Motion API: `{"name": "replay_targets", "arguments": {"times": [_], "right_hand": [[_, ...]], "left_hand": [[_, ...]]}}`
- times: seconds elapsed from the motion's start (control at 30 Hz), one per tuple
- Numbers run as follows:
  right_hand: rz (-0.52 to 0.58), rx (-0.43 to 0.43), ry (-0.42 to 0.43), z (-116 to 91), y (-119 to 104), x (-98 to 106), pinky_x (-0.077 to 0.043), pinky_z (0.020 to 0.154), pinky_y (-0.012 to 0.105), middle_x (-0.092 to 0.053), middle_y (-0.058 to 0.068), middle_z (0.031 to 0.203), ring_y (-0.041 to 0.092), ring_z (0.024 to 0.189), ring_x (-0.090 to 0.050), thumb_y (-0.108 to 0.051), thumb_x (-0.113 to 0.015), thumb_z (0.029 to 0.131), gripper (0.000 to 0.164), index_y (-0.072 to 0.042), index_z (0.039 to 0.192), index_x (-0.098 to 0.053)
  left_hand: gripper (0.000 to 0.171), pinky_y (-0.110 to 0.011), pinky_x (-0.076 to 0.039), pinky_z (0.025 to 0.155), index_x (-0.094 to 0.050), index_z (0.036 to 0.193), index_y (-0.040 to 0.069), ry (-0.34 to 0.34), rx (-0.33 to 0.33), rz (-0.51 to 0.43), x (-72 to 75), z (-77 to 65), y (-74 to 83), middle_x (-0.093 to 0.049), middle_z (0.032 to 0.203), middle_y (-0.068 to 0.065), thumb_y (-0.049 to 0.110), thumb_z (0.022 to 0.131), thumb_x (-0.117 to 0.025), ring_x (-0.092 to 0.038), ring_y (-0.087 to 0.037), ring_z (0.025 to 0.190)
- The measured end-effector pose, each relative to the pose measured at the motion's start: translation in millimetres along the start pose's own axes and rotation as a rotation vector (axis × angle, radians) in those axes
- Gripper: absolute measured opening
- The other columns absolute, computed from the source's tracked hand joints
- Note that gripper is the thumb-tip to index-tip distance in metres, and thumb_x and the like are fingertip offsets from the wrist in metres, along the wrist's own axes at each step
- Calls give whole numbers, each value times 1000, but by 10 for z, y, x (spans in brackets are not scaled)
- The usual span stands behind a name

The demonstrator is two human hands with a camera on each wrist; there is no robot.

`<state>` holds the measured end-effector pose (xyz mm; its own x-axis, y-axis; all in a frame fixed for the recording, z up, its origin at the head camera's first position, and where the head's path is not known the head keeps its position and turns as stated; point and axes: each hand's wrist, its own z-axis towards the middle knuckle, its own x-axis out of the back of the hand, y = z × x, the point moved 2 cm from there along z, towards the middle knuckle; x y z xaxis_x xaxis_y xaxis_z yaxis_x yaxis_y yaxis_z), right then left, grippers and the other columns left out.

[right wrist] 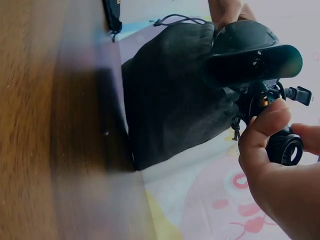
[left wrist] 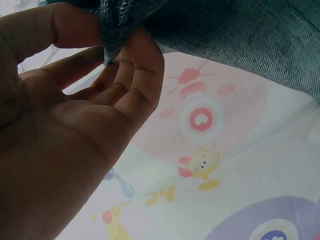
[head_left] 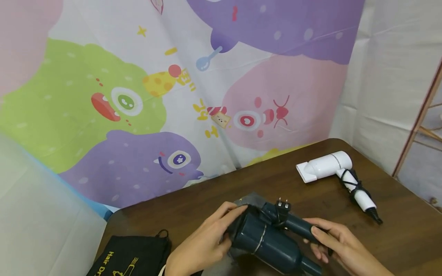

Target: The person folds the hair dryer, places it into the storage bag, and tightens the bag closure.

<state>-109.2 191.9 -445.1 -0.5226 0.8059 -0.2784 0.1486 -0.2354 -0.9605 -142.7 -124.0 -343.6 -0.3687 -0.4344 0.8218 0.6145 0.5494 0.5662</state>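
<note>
- Head: glossy dark-teal plastic hair dryer (head_left: 279,247) held above brown wooden table (head_left: 314,201); right hand (head_left: 338,241) grips handle. Probably stiff, slick, nose-heavy.
- Left wrist: left hand (left wrist: 95,100) pinches dark cloth drawstring bag (left wrist: 240,45); looks limp.
- Right wrist: dryer at bag's mouth; handle seems best hold.

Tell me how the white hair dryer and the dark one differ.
The white hair dryer has a pale shell; the dark hair dryer a deep blue one. The white hair dryer lies on the table; the dark hair dryer has its handle in the right hand. Both have a flat nozzle.
</note>
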Motion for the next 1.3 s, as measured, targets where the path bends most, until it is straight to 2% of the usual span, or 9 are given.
{"name": "replay_targets", "arguments": {"times": [0.17,0.27,0.37,0.47,0.63,0.87,1.03,1.2,1.3], "right_hand": [[-191,44,77,-14,10,-14,-51,61,33,-62,7,77,16,65,-58,-13,-32,110,39,-8,145,-48],[-277,121,73,-12,20,-42,-52,60,34,-63,10,77,21,65,-58,-6,-34,109,38,1,145,-44],[-330,195,55,-7,26,-74,-52,60,34,-63,11,76,22,64,-58,-1,-36,107,39,2,145,-44],[-349,226,43,-2,33,-96,-51,60,35,-62,11,76,22,65,-58,2,-36,106,39,1,144,-46],[-341,194,31,-11,55,-106,-50,60,35,-61,11,78,23,69,-58,1,-37,106,40,-3,145,-47],[-397,319,-22,2,96,-134,-50,55,33,-59,8,77,20,64,-56,10,-38,103,44,-1,145,-47],[-445,301,35,4,79,-139,-50,55,31,-60,4,73,17,59,-55,7,-39,104,41,-2,143,-49],[-492,182,179,5,42,-124,-49,63,32,-62,2,71,19,57,-56,-4,-43,106,34,1,139,-51],[-460,102,248,5,46,-100,-49,65,33,-63,5,71,21,57,-58,-11,-43,107,36,3,140,-49]], "left_hand": [[81,-18,-43,70,-38,153,19,24,-16,42,-32,16,-11,-43,134,6,-16,82,-56,-50,-10,98],[79,-18,-41,69,-39,152,16,35,-41,94,-75,23,-2,-44,132,5,-14,81,-56,-48,-10,93],[78,-18,-41,72,-41,151,14,46,-69,140,-109,24,18,-45,131,5,-14,80,-57,-48,-8,93],[73,-17,-42,76,-45,148,12,52,-96,157,-126,25,41,-46,127,5,-15,80,-55,-48,-6,96],[67,-15,-41,76,-49,145,8,33,-124,158,-142,24,86,-47,121,3,-15,82,-54,-47,-6,97],[68,-13,-40,72,-48,145,7,8,-142,183,-184,37,149,-46,121,2,-15,82,-54,-46,-6,91],[66,-13,-41,75,-49,145,8,31,-137,225,-205,29,156,-47,123,3,-11,82,-57,-48,-6,93],[66,-14,-41,73,-49,145,7,31,-91,210,-185,8,136,-47,122,3,-11,82,-60,-47,-6,92],[65,-15,-41,70,-49,145,6,17,-70,190,-173,1,130,-47,121,3,-11,83,-60,-46,-6,87]]}}
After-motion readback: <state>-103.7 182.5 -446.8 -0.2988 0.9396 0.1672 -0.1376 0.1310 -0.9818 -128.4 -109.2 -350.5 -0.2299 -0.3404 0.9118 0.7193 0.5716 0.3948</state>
